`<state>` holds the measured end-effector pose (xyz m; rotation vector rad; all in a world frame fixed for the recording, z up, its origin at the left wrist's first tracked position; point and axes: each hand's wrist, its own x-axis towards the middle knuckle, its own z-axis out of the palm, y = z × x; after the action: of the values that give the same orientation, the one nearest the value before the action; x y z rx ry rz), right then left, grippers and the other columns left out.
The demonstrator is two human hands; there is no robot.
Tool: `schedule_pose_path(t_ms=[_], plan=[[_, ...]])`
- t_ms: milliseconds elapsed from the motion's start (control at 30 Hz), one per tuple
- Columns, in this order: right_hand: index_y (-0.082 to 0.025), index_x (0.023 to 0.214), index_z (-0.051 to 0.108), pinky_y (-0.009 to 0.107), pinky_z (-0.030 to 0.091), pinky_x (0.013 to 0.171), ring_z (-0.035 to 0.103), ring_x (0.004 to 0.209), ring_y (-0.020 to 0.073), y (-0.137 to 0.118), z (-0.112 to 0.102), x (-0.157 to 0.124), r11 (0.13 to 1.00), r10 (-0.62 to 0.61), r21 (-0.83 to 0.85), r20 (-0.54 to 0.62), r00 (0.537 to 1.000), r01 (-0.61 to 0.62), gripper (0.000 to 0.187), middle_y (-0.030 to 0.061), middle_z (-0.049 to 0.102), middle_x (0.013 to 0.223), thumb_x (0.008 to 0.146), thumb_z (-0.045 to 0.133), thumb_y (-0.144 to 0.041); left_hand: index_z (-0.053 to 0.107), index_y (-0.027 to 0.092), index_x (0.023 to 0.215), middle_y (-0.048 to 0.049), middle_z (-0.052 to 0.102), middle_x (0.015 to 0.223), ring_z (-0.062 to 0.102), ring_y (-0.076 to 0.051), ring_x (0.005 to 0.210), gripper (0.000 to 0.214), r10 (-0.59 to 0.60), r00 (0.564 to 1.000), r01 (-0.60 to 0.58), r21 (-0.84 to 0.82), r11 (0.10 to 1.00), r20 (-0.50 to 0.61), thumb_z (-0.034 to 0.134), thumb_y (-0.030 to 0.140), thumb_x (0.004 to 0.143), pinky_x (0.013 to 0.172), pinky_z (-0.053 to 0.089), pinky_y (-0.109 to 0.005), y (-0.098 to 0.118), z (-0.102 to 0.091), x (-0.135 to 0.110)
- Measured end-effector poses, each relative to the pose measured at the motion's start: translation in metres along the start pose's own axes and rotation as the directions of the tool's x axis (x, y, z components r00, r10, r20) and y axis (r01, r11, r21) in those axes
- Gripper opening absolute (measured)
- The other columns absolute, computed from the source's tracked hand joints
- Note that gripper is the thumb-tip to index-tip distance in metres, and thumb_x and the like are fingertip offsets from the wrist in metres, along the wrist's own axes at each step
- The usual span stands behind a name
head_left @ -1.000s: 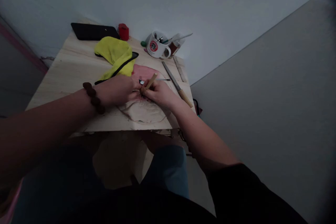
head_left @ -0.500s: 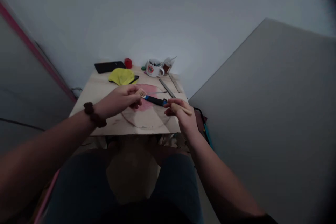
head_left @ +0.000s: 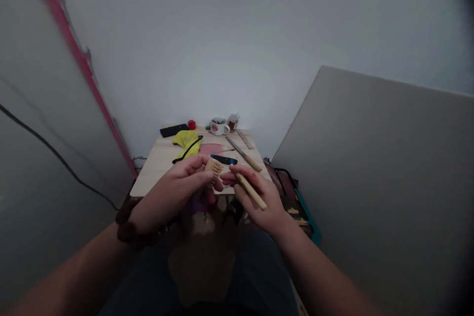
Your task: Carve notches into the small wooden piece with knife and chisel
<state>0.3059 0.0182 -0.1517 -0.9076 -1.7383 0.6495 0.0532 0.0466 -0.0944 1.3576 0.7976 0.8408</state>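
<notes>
My left hand (head_left: 177, 188) pinches a small pale wooden piece (head_left: 213, 166) between thumb and fingers, raised in front of me above my lap. My right hand (head_left: 259, 197) is closed on a thin wooden-handled tool (head_left: 251, 191) that lies across its palm, and its fingertips touch the same small piece. Both hands are lifted off the small wooden table (head_left: 155, 168). Just behind the hands, a blue and black tool (head_left: 224, 159) lies on the table beside a pink patch (head_left: 211, 148).
On the table are a yellow cloth (head_left: 186, 139), a black phone (head_left: 174, 130), a red object (head_left: 191, 124), a white mug (head_left: 219, 127) and a long wooden-handled file (head_left: 243, 154). A bag (head_left: 292, 202) sits on the floor to the right. A grey panel (head_left: 370, 168) stands at right.
Both hands lifted off the table and came toward me, bringing the small wooden piece and the tool along. The view pulled back and tilted up, so the table looks smaller.
</notes>
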Motion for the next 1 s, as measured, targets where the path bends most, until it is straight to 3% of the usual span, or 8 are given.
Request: schedule_pose_path(t_ms=[167, 267, 367, 533, 633, 733, 867, 1000], plan=[[-0.04, 0.151, 0.071, 0.051, 0.072, 0.111, 0.088, 0.124, 0.0313, -0.056, -0.024, -0.031, 0.995, -0.093, -0.022, 0.02, 0.995, 0.093, 0.045, 0.0075, 0.091, 0.133, 0.108, 0.074, -0.025, 0.074, 0.03, 0.097, -0.0007, 0.076, 0.076, 0.071, -0.021, 0.071, 0.016, 0.019, 0.999, -0.016, -0.069, 0.997, 0.043, 0.075, 0.043, 0.107, 0.066, 0.054, -0.031, 0.014, 0.03, -0.021], [-0.046, 0.151, 0.072, 0.05, 0.073, 0.11, 0.088, 0.125, 0.0309, -0.078, -0.034, -0.04, 0.992, -0.118, -0.042, 0.02, 0.993, 0.119, 0.049, 0.0048, 0.091, 0.133, 0.108, 0.075, -0.023, 0.075, 0.03, 0.099, -0.0014, 0.075, 0.074, 0.068, -0.021, 0.066, 0.014, 0.006, 0.999, -0.004, -0.06, 0.998, 0.032, 0.075, 0.042, 0.106, 0.06, 0.05, -0.03, 0.021, 0.04, -0.029], [-0.049, 0.165, 0.064, 0.054, 0.069, 0.119, 0.085, 0.133, 0.031, -0.092, -0.04, -0.042, 0.982, -0.154, -0.09, 0.108, 0.982, 0.164, 0.062, 0.0042, 0.087, 0.144, 0.109, 0.071, -0.021, 0.075, 0.028, 0.096, -0.0016, 0.075, 0.076, 0.068, -0.02, 0.064, 0.017, 0.033, 0.999, -0.034, -0.053, 0.998, -0.017, 0.078, 0.044, 0.102, 0.058, 0.051, -0.03, 0.027, 0.047, -0.036], [-0.052, 0.168, 0.063, 0.06, 0.069, 0.12, 0.077, 0.147, 0.0326, -0.102, -0.045, -0.05, 0.997, -0.036, -0.059, 0.116, 0.993, 0.043, 0.064, 0.0028, 0.077, 0.163, 0.112, 0.058, -0.021, 0.075, 0.028, 0.1, -0.0008, 0.076, 0.077, 0.066, -0.018, 0.058, 0.027, 0.024, 0.995, -0.034, -0.104, 0.994, -0.092, 0.081, 0.054, 0.101, 0.054, 0.051, -0.03, 0.025, 0.06, -0.049], [-0.048, 0.152, 0.079, 0.056, 0.075, 0.109, 0.085, 0.132, 0.0329, -0.102, -0.043, -0.057, 0.996, 0.047, 0.076, 0.013, 0.999, -0.048, 0.046, 0.0052, 0.085, 0.148, 0.112, 0.066, -0.03, 0.073, 0.028, 0.099, -0.0011, 0.079, 0.079, 0.067, -0.018, 0.057, 0.032, -0.01, 0.991, -0.006, -0.118, 0.993, -0.134, 0.081, 0.059, 0.101, 0.053, 0.05, -0.029, 0.02, 0.067, -0.054], [-0.04, 0.131, 0.09, 0.047, 0.077, 0.093, 0.09, 0.105, 0.0286, -0.1, -0.037, -0.061, 0.989, 0.093, 0.122, -0.1, 0.991, -0.081, 0.027, 0.0062, 0.093, 0.118, 0.108, 0.077, -0.036, 0.075, 0.028, 0.102, -0.0022, 0.08, 0.08, 0.068, -0.018, 0.06, 0.033, 0.002, 0.994, -0.014, -0.1, 0.995, -0.111, 0.079, 0.06, 0.104, 0.053, 0.049, -0.028, 0.017, 0.072, -0.057], [-0.04, 0.13, 0.089, 0.034, 0.066, 0.057, 0.075, 0.061, 0.0174, -0.097, -0.029, -0.065, 0.984, 0.135, 0.141, -0.209, 0.969, -0.106, 0.03, 0.005, 0.092, 0.111, 0.106, 0.073, -0.03, 0.076, 0.026, 0.103, -0.0035, 0.08, 0.078, 0.068, -0.018, 0.061, 0.032, 0.021, 0.995, -0.032, -0.117, 0.993, -0.096, 0.078, 0.058, 0.106, 0.054, 0.048, -0.027, 0.016, 0.076, -0.062], [-0.043, 0.145, 0.082, 0.034, 0.065, 0.059, 0.08, 0.073, 0.0216, -0.103, -0.027, -0.066, 0.982, 0.151, 0.141, -0.209, 0.966, -0.123, 0.042, 0.006, 0.092, 0.112, 0.106, 0.073, -0.03, 0.074, 0.027, 0.108, -0.0038, 0.081, 0.079, 0.07, -0.019, 0.062, 0.032, -0.003, 0.995, -0.017, -0.185, 0.983, -0.103, 0.079, 0.058, 0.106, 0.055, 0.049, -0.028, 0.015, 0.079, -0.067]])
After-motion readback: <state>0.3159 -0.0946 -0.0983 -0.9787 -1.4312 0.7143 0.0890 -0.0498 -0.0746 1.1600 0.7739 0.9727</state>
